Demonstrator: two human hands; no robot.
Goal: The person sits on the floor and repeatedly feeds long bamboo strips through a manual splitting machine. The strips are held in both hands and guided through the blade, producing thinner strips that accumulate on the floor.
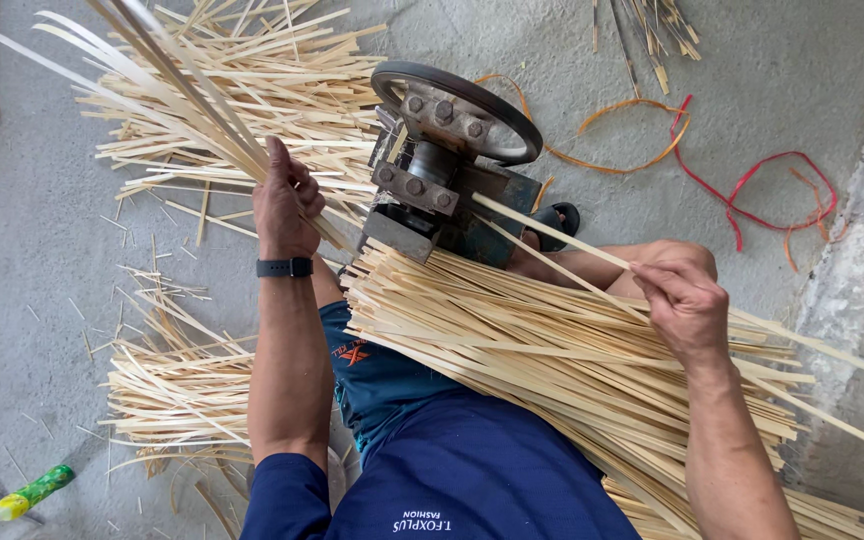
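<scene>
My left hand [285, 200] grips a bundle of thin bamboo strips [167, 85] that fans up toward the top left. A black band sits on that wrist. My right hand [685, 300] pinches a single bamboo strip [552, 235] that runs from the small metal splitting machine [442, 175] down to the right. The machine has a dark wheel [457, 110] on top and bolted plates. A thick pile of cut strips [562, 360] lies across my lap, between my two arms.
More loose strips are heaped on the grey concrete floor at the top [282, 80] and lower left [177, 395]. Red and orange cords [742, 190] lie at the right. A green-handled tool [27, 495] rests at the bottom left. A black sandal [560, 220] shows behind the machine.
</scene>
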